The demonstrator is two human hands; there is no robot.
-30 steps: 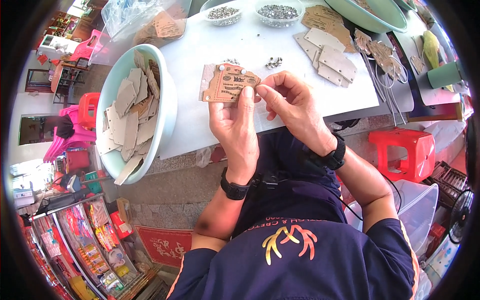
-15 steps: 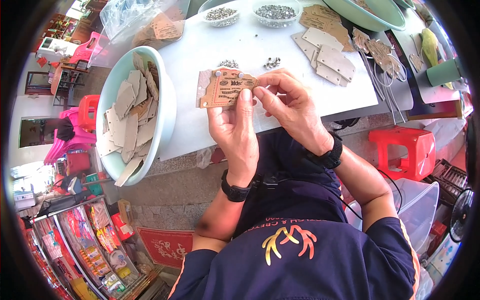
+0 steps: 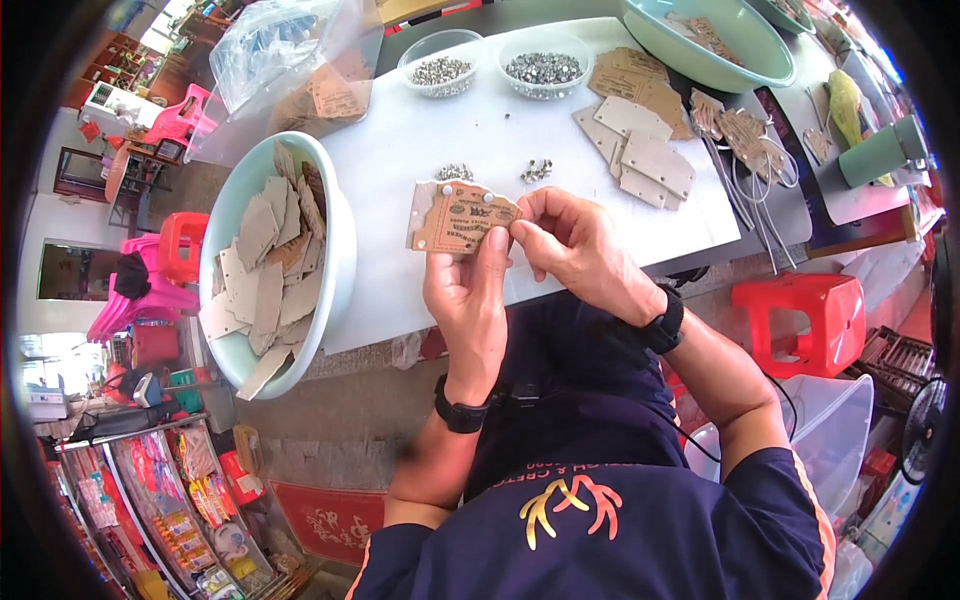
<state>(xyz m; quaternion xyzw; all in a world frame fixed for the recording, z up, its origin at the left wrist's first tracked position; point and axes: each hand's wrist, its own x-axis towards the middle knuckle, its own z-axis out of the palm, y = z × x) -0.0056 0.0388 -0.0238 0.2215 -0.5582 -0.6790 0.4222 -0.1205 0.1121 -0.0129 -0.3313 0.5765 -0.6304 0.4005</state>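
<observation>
My left hand (image 3: 472, 310) is closed on a brown printed cardboard piece (image 3: 448, 218), thumb in front and fingers behind. Bright metal studs show at several of its corners, and a greyish cardboard strip (image 3: 422, 200) sticks out past its left side. My right hand (image 3: 585, 248) is closed in a pinch at the piece's right edge; whatever is between those fingertips is hidden. Just beyond the piece, on the white tabletop (image 3: 390, 130), lie two small heaps of shiny metal studs, a left heap (image 3: 453, 172) and a right heap (image 3: 537, 171).
A pale green basin (image 3: 340, 250) full of grey cardboard pieces stands at the left. Far back are two clear tubs of metal studs (image 3: 440, 72) (image 3: 543, 70). Stacked cardboard pieces (image 3: 658, 165), looped cords (image 3: 765, 205) and a green basin (image 3: 760, 65) are to the right. A red stool (image 3: 800, 315) stands on the floor.
The whole view has shifted, so the table sits lower in the picture. Both hands keep the same hold on the cardboard piece, with the right fingertips still at its edge.
</observation>
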